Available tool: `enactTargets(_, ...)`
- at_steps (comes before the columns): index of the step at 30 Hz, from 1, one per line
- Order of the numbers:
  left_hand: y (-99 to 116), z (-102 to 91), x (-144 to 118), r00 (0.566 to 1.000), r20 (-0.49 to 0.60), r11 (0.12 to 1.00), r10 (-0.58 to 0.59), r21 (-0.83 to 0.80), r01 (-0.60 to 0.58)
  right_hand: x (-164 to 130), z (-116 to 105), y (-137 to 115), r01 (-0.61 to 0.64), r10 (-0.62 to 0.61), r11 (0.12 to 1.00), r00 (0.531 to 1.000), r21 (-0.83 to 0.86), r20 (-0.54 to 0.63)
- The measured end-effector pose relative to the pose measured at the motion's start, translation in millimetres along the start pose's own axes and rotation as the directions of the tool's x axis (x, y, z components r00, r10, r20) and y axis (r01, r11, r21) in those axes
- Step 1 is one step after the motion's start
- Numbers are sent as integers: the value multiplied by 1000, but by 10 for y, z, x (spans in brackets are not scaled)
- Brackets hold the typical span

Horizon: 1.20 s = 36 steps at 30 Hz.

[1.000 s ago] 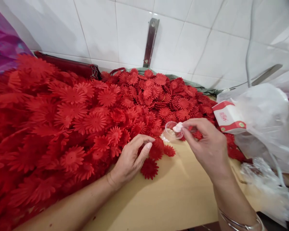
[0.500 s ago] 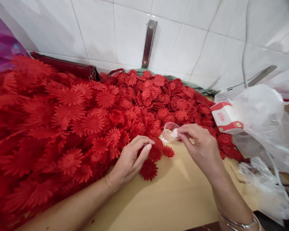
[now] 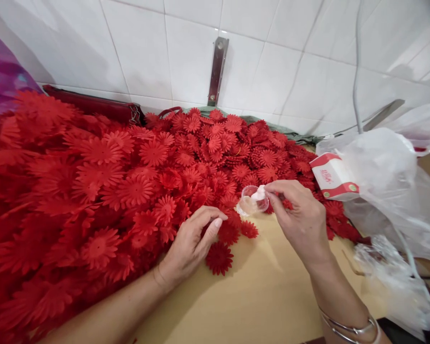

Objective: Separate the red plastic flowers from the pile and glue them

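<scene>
Nearby, bare table (image 3: 258, 286) edge (flowers (image 3: 129, 186) left)

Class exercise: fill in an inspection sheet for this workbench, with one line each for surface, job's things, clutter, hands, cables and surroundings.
Surface: tan table, bare at the near edge.
Job's things: heap of red flowers covering the left and back; small clear cup; white wad at the cup's mouth.
Clutter: red-and-white box; clear plastic bags; dark red purse at the wall.
Hands: left hand rests on flowers at the heap's edge; right hand pinches the wad.
Cables: grey cable hanging down the wall.
Surroundings: white tiled wall with a metal bracket.
</scene>
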State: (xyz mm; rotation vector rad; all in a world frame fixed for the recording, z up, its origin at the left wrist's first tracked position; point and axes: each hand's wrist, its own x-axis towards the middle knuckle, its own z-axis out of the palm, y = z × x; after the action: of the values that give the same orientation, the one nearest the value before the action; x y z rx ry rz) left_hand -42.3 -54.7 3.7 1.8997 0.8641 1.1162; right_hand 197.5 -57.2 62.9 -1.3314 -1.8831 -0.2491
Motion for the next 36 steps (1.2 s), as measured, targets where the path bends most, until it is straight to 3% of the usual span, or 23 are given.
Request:
enactTargets(12,19,-15,9,1000,8,1000,-18,2,18,-49,128,27,-93,89,994,994,55,67)
enactTargets(16,12,-15,5,1000,2,1000,-28,15,28,-119,-80,36,-164,165,986,986,30,-37)
enactTargets(20,40,-16,-33,999,18,999,51,9,-51,-486,-407,21,-332,315,942,926,-56,-206)
enactTargets(22,66,-13,-60,993,35,993,114,7,-115,-738,-491,-27,-400,381,914,902,-66,-203)
enactTargets(23,80,-9,-72,988,47,989,144,11,-145,-851,-496,-72,-409,400,911,907,-51,-132)
enactTargets(26,115,12,-97,974,76,975,212,55,-217,-1061,-383,-298,-296,294,955,954,19,57)
enactTargets(31,131,49,-124,957,47,938,286,188,-290,-1058,-33,-754,-106,94,989,989,103,111)
enactTargets(36,109,60,-159,947,-41,927,319,221,-303,-1058,158,-914,22,-43,995,976,101,212)
